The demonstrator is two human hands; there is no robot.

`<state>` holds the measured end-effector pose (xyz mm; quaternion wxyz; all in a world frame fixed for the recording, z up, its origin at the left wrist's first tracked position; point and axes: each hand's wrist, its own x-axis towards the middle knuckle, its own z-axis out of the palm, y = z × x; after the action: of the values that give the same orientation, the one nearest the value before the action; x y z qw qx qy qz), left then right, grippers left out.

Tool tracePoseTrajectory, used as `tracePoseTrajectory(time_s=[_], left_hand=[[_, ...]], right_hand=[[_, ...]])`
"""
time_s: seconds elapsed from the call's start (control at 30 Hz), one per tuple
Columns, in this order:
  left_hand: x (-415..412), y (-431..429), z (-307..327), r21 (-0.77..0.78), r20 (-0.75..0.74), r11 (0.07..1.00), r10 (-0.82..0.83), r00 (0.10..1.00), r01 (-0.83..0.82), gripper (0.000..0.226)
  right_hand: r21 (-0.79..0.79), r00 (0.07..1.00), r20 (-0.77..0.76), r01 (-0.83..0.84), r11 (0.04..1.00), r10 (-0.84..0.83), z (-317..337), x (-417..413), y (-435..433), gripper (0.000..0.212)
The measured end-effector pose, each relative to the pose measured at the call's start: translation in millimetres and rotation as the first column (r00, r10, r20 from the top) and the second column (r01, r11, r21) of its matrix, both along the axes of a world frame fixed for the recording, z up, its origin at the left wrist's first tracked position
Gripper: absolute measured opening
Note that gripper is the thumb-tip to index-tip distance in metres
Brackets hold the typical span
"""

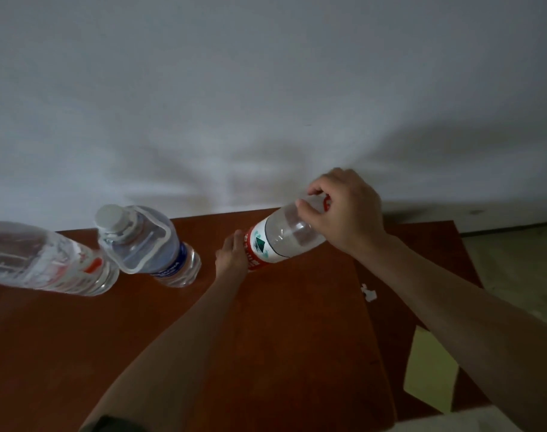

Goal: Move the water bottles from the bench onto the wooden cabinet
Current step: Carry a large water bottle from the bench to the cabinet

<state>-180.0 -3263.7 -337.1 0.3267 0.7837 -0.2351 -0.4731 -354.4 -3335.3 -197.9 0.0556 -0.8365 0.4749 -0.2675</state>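
At the far left a clear ribbed bottle (pixel 44 260) of thin, crinkled plastic with small red marks on its wrap stood on the wooden cabinet (pixel 266 353), a smooth, reddish-brown flat top. Just beside it, possibly touching, stood a rounder blue-labelled bottle (pixel 153 244) with a white screw cap, a pale moulded ridge looping over its shoulder and a ringed base. Right of that, apart from it, the left hand (pixel 233 255) lay against the lower half of the red-labelled bottle (pixel 284 236); its fingers seemed to wrap round the far side, though they were hidden. This bottle was clear and smooth-shouldered, with a glossy red and white wrap bearing a dark green mark, and it leaned right above the cabinet's rear part; its base was hidden, so contact with the top could not be judged. The right hand (pixel 344 210) curled over its neck, fingertips pinching around the red cap. Behind ran a matt white wall (pixel 266 73). Further right, a small white scrap (pixel 369 293) lay on a lower wooden panel (pixel 428 244).
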Motion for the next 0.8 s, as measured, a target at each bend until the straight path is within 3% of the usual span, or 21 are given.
tracePoseTrajectory(time_s=[0.27, 0.47, 0.67, 0.8], left_hand=[[54.4, 68.1, 14.4, 0.248, 0.112, 0.943, -0.254, 0.961, 0.221, 0.029], [72.7, 120.5, 42.0, 0.269, 0.175, 0.920, -0.337, 0.925, 0.285, 0.014], [90.7, 164.9, 76.8, 0.241, 0.234, 0.930, -0.333, 0.913, 0.277, 0.013], [93.0, 199.3, 108.8, 0.237, 0.293, 0.933, -0.336, 0.895, 0.272, 0.012]], right_hand=[[0.008, 0.966, -0.200, -0.164, 0.986, 0.162, 24.1, 81.4, 21.9, 0.025], [0.120, 0.921, -0.282, -0.245, 0.962, 0.269, 33.7, 113.1, 33.8, 0.025], [0.251, 0.865, -0.443, -0.134, 0.959, 0.237, 54.6, 126.6, 33.7, 0.036], [0.200, 0.840, -0.488, -0.157, 0.967, 0.237, 69.6, 125.8, 53.2, 0.044]])
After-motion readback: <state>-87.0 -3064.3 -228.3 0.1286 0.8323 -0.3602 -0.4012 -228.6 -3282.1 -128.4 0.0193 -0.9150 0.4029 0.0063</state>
